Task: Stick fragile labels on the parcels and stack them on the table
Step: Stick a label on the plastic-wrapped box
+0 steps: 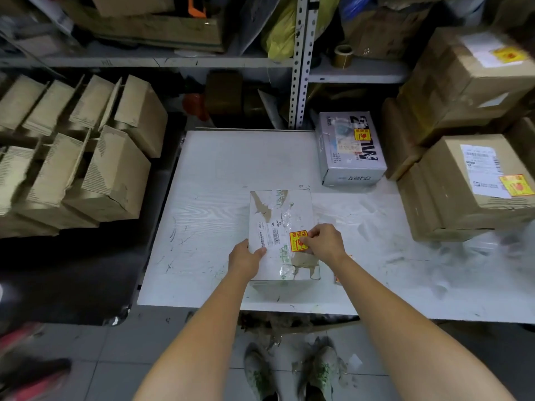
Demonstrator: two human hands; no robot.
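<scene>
Parcel: flat white rectangular parcel [282, 215] lying near-centre on white surface [214, 180], long axis near-to-far.
Label: yellow-and-red fragile label [298, 241] on parcel's top, right side.
Left grip [246, 259]: clamped on parcel's left edge.
Right grip [325, 241]: pinching label's right edge.

Looked like a parcel stockroom.
Metal shelving [301, 68] with tape roll [343, 56]; open cartons [115, 175] were piled left, labelled parcels [434, 192] stacked on the table [217, 183].

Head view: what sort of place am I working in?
Probably a parcel packing or dispatch room: metal shelving crammed with boxes, brown cartons stacked at left, labelled parcels piled on the table.
</scene>
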